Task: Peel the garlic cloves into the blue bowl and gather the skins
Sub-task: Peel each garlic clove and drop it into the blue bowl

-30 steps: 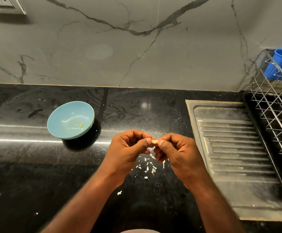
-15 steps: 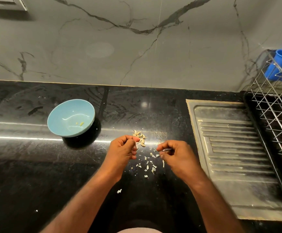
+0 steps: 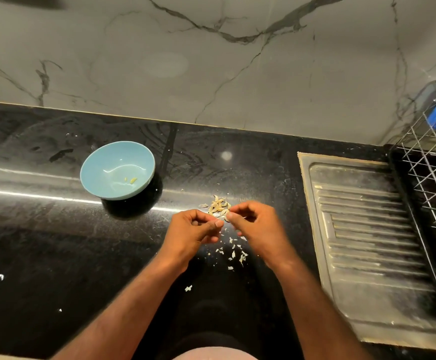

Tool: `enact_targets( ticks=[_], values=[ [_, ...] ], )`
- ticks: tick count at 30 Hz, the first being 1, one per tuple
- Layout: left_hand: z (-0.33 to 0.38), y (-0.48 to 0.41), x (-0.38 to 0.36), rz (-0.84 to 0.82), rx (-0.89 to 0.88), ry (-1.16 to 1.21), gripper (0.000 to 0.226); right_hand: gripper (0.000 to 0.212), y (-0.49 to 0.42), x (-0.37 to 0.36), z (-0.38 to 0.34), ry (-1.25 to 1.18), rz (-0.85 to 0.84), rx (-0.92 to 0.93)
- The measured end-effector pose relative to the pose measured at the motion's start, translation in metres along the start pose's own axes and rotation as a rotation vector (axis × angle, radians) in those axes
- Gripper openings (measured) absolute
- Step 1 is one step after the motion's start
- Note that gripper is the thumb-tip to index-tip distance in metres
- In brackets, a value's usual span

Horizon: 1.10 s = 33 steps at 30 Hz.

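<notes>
My hands have drawn back together over the garlic cloves point(image 3: 218, 207) on the tabletop point(image 3: 55, 242): right grip point(image 3: 253, 227) pinches one, left grip point(image 3: 196, 228) curled, contents unclear. The blue bowl point(image 3: 100, 162) sits left.

Both forearms are reaching in from the lower edge and converging. Left hand point(image 3: 194, 228) is curling its fingers inward, thumb lying along the forefinger. Right hand point(image 3: 254, 224) is curling likewise, thumb meeting forefinger. Thumb tips are nearly touching; anything pinched is unclear.
</notes>
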<state>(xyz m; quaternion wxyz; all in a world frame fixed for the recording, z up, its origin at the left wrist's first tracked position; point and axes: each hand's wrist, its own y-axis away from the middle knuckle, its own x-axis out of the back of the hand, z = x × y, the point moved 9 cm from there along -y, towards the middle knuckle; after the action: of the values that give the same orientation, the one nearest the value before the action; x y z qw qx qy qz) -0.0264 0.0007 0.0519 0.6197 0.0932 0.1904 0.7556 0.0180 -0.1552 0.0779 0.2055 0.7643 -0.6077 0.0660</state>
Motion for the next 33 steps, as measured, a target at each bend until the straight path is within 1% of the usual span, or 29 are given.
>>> enact_targets(
  ticks=[1, 3, 7, 9, 13, 14, 16, 18, 20, 23, 25, 27, 29, 33],
  values=[
    [0.002, 0.0, 0.004, 0.017, -0.001, 0.028, 0.023, 0.009, -0.002, -0.016, -0.005, -0.081, -0.099, 0.001],
    [0.006, -0.002, 0.015, 0.046, 0.004, 0.08, 0.028, 0.015, -0.008, -0.038, -0.017, -0.188, -0.207, 0.034],
    [0.009, -0.005, 0.048, 0.147, 0.028, 0.228, 0.024, 0.02, -0.019, -0.073, -0.042, -0.274, -0.42, 0.091],
    [0.009, -0.007, 0.061, 0.192, 0.036, 0.337, 0.026, 0.02, -0.025, -0.091, -0.053, -0.275, -0.468, 0.091],
    [0.007, -0.015, 0.094, 0.287, 0.037, 0.55, 0.034, 0.009, -0.05, -0.133, -0.071, -0.225, -0.514, 0.076],
    [0.007, -0.018, 0.103, 0.316, 0.031, 0.594, 0.035, 0.008, -0.058, -0.142, -0.075, -0.207, -0.508, 0.078],
    [0.008, -0.024, 0.122, 0.384, 0.0, 0.674, 0.027, 0.003, -0.075, -0.159, -0.083, -0.197, -0.462, 0.072],
    [0.008, -0.029, 0.138, 0.444, -0.021, 0.715, 0.019, 0.007, -0.091, -0.171, -0.09, -0.182, -0.374, 0.062],
    [0.009, -0.032, 0.147, 0.478, -0.033, 0.725, 0.015, 0.003, -0.105, -0.184, -0.092, -0.189, -0.32, 0.036],
    [0.009, -0.032, 0.155, 0.508, -0.035, 0.685, 0.013, 0.017, -0.117, -0.197, -0.089, -0.24, -0.264, 0.0],
    [0.008, -0.03, 0.157, 0.515, -0.034, 0.644, 0.014, 0.019, -0.118, -0.194, -0.088, -0.25, -0.232, 0.004],
    [0.006, -0.029, 0.155, 0.504, -0.041, 0.608, 0.015, 0.023, -0.114, -0.181, -0.083, -0.26, -0.178, 0.009],
    [0.001, -0.028, 0.144, 0.469, -0.029, 0.575, 0.016, 0.026, -0.104, -0.154, -0.069, -0.261, -0.09, 0.009],
    [-0.014, -0.03, 0.099, 0.297, 0.003, 0.431, 0.017, 0.027, -0.074, -0.082, -0.009, -0.289, 0.105, -0.094]
  ],
)
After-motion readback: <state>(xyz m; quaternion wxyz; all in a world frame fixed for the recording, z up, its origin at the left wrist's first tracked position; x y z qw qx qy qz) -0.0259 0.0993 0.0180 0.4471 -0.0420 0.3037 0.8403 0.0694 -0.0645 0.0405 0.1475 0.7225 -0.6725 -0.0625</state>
